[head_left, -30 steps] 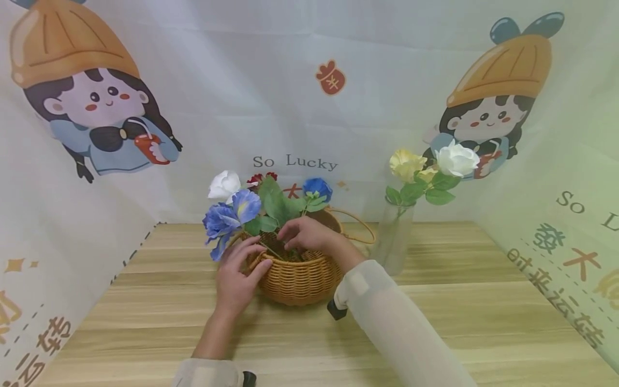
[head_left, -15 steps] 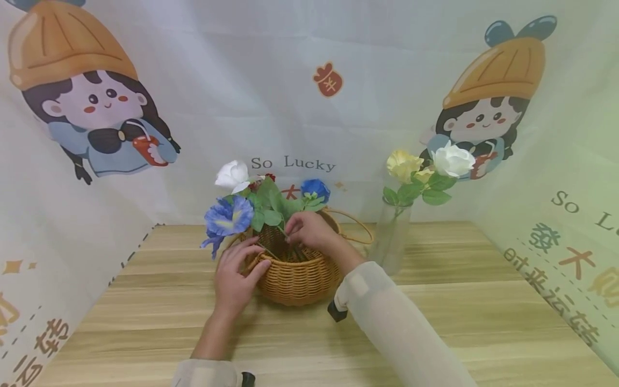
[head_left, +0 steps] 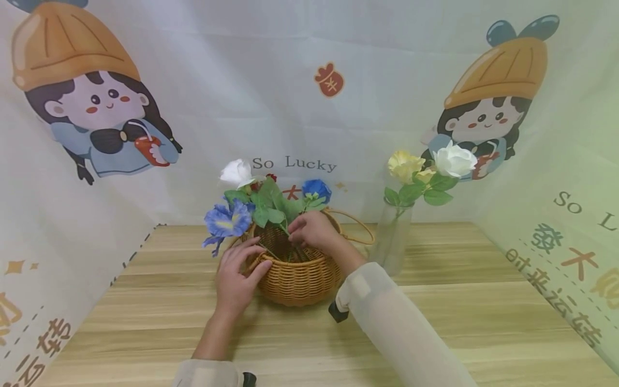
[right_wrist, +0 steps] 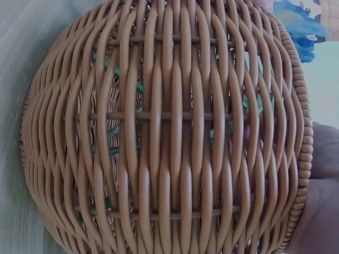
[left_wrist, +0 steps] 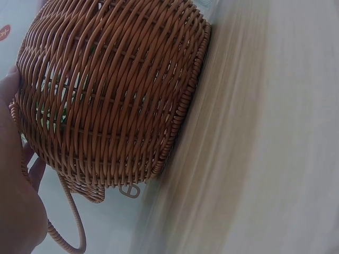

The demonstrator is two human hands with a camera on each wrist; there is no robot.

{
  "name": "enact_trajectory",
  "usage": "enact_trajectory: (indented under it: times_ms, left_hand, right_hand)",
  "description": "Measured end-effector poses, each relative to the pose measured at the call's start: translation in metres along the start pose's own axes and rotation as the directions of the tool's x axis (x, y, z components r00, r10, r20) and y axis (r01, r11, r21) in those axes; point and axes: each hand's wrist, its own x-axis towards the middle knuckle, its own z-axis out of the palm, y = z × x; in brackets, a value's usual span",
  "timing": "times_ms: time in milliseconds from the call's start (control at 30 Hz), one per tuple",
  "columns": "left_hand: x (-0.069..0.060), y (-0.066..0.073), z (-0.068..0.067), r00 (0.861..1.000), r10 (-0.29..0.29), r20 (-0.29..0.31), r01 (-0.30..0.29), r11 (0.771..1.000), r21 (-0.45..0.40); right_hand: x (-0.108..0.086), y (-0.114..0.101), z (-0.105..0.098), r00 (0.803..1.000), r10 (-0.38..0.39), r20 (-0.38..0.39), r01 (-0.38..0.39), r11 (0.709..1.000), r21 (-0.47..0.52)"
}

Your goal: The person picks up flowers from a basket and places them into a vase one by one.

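Note:
A brown wicker basket (head_left: 300,282) stands on the table with several artificial flowers in it. At its left rim my left hand (head_left: 238,277) holds the edge, with the thumb (left_wrist: 9,84) against the outside in the left wrist view. Over the opening, my right hand (head_left: 314,231) pinches a green flower stem (head_left: 283,228). A white rose (head_left: 236,173) leans left above a blue iris (head_left: 227,219). Behind the leaves are a dark red flower (head_left: 272,178) and a blue rose (head_left: 316,191). Green stems (right_wrist: 113,131) show through the weave in the right wrist view.
To the right of the basket stands a clear vase (head_left: 393,236) holding a yellow flower (head_left: 405,166) and a white rose. The basket's loop handle (head_left: 360,226) sticks out toward the vase. A printed cloth backdrop (head_left: 271,80) hangs behind the wooden table (head_left: 309,344).
The white rose has risen and shifted right, while the blue iris has turned and dropped slightly. My right fingers have closed on a stem. The left hand stays on the rim.

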Motion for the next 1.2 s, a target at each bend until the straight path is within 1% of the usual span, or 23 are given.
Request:
enact_trajectory:
  times_ms: [67, 200, 267, 333, 433, 533, 633, 733, 833, 933, 1000, 1200]
  left_hand:
    - [0.001, 0.001, 0.001, 1.000, 0.006, -0.001, -0.006, 1.000, -0.010]
    - [0.000, 0.000, 0.002, 1.000, 0.012, -0.010, -0.012, 1.000, -0.019]
    - [-0.001, -0.001, 0.000, 1.000, 0.002, -0.014, -0.002, 1.000, -0.021]
    - [-0.003, -0.002, -0.001, 1.000, -0.006, -0.015, 0.006, 1.000, -0.014]
    - [-0.004, -0.003, -0.001, 1.000, -0.011, -0.010, 0.011, 1.000, -0.020]
    - [-0.003, -0.003, -0.001, 1.000, -0.003, -0.011, 0.003, 1.000, -0.024]
    - [-0.002, -0.003, 0.000, 1.000, -0.001, -0.014, 0.001, 0.999, -0.037]
    - [0.000, -0.003, 0.000, 1.000, -0.009, -0.010, 0.008, 0.999, -0.043]
    - [0.000, -0.004, 0.000, 1.000, -0.017, -0.008, 0.017, 0.999, -0.046]
    - [0.000, -0.005, 0.000, 1.000, -0.020, -0.006, 0.020, 0.999, -0.039]
    - [0.000, -0.005, 0.001, 1.000, -0.019, -0.005, 0.019, 0.999, -0.038]
    - [-0.001, -0.005, 0.000, 1.000, -0.025, 0.001, 0.025, 0.999, -0.048]
  right_hand:
    - [-0.001, 0.000, -0.001, 1.000, -0.011, -0.024, 0.011, 1.000, -0.021]
    - [-0.002, 0.000, -0.001, 0.994, -0.056, -0.093, 0.046, 0.993, -0.110]
    - [-0.002, -0.001, 0.001, 0.989, -0.083, -0.120, 0.065, 0.987, -0.146]
    - [-0.003, -0.001, 0.003, 0.985, -0.097, -0.144, 0.075, 0.985, -0.153]
    - [-0.004, 0.000, 0.004, 0.975, -0.121, -0.188, 0.102, 0.989, -0.110]
    - [-0.006, -0.001, 0.001, 0.961, -0.146, -0.235, 0.141, 0.989, -0.035]
    - [-0.007, -0.003, -0.003, 0.946, -0.167, -0.276, 0.183, 0.982, 0.035]
    - [-0.008, -0.004, -0.009, 0.925, -0.189, -0.330, 0.226, 0.971, 0.078]
    - [-0.009, -0.004, -0.017, 0.891, -0.228, -0.393, 0.274, 0.960, 0.064]
    - [-0.011, -0.007, -0.025, 0.864, -0.239, -0.443, 0.288, 0.956, 0.046]
    - [-0.013, -0.010, -0.031, 0.856, -0.230, -0.463, 0.283, 0.958, 0.047]
    - [-0.019, -0.019, -0.048, 0.843, -0.205, -0.498, 0.269, 0.961, 0.059]
